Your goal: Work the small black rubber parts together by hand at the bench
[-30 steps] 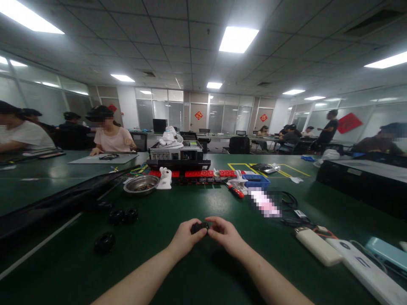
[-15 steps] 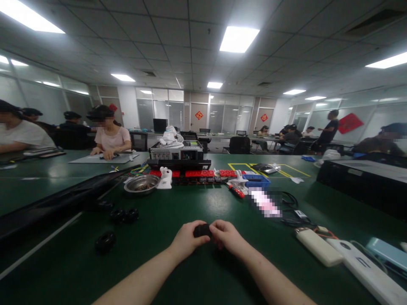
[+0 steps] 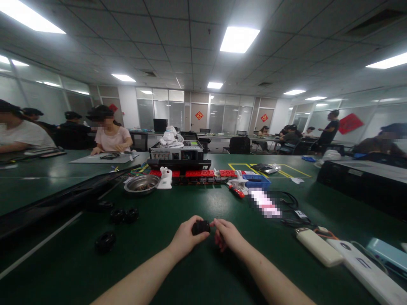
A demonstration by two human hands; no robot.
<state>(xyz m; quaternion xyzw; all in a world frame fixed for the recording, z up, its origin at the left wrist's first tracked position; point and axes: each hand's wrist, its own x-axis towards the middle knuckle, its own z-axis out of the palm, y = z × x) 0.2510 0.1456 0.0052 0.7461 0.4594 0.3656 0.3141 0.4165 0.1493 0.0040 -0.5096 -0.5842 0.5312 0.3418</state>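
Observation:
My left hand pinches a small black part just above the green table, at the middle near me. My right hand is right beside it, fingers curled, its fingertips touching the part's right end. Three black ring-shaped parts lie to the left: one nearer me and a pair farther back.
A steel bowl of small pieces, a white holder, a row of red blocks and a blue bin stand behind. White and blue devices lie at the right. A black case sits far right. Other people sit at tables on the left.
My hands stay together on the black part. My right fingers have shifted from over the part to its right end, and the part now shows more fully in my left fingers.

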